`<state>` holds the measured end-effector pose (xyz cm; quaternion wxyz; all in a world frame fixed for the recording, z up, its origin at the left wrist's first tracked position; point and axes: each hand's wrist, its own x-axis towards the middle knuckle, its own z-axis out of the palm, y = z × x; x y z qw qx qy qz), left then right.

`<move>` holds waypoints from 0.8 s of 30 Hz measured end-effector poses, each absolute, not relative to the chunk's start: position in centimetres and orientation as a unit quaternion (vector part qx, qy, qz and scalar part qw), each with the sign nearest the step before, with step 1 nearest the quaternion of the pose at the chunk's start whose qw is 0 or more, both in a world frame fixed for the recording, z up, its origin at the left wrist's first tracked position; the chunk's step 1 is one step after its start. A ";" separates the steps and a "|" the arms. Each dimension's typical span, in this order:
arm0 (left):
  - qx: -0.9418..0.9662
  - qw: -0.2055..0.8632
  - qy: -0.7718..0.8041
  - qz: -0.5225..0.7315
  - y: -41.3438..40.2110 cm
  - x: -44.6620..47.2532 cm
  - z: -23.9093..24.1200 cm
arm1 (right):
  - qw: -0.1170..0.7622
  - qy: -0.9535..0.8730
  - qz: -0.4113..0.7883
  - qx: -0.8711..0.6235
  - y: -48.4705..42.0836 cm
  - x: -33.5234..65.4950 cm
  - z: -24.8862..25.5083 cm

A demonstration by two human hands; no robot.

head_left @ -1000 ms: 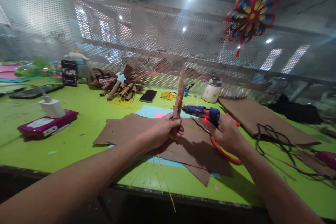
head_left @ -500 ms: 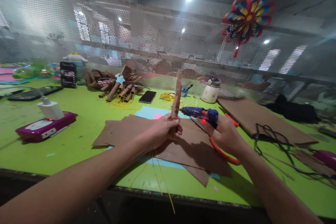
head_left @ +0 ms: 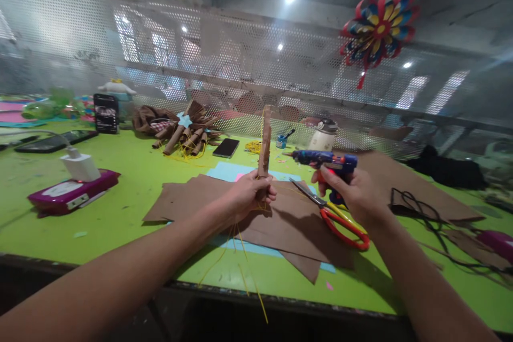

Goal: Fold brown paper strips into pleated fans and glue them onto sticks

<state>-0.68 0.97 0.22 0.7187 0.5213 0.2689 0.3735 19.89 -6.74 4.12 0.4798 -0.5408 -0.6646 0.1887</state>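
Upright in my left hand (head_left: 256, 191) is a narrow rolled strip of brown paper (head_left: 265, 144), my fingers wrapped round its lower end. Yellow strings (head_left: 242, 256) trail below that hand over the table edge. My right hand (head_left: 348, 187) grips a blue glue gun (head_left: 324, 159) by its handle, the nozzle pointing left, a short gap from the rolled strip. Beneath the right hand lie scissors (head_left: 334, 219) with red and yellow handles, on brown paper sheets (head_left: 208, 197). Light blue paper (head_left: 228, 170) shows from under these sheets.
On the green table (head_left: 132, 235) stand a purple power strip (head_left: 72, 192) with a white charger, a black phone (head_left: 226, 148), brown paper rolls (head_left: 176, 136), and a whitish jar (head_left: 324, 138). A black cable (head_left: 419, 214) lies at right beside brown paper (head_left: 401, 179).
My right hand has drawn the glue gun to the right, away from the rolled strip. The strip has shifted slightly left in my left hand. More of the scissors shows.
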 end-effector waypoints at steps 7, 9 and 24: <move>0.520 0.712 0.270 0.387 1.2 -0.8 0.3 | 0.301 -0.661 -0.062 -0.685 -4.2 22.1 2.4; 0.525 0.710 0.271 0.383 1.3 -0.8 0.2 | 0.202 -0.686 -0.080 -0.694 -3.6 22.7 1.6; 0.598 0.701 0.222 0.319 0.6 -0.7 -0.4 | 0.335 -0.692 0.070 -0.636 -5.3 21.3 3.8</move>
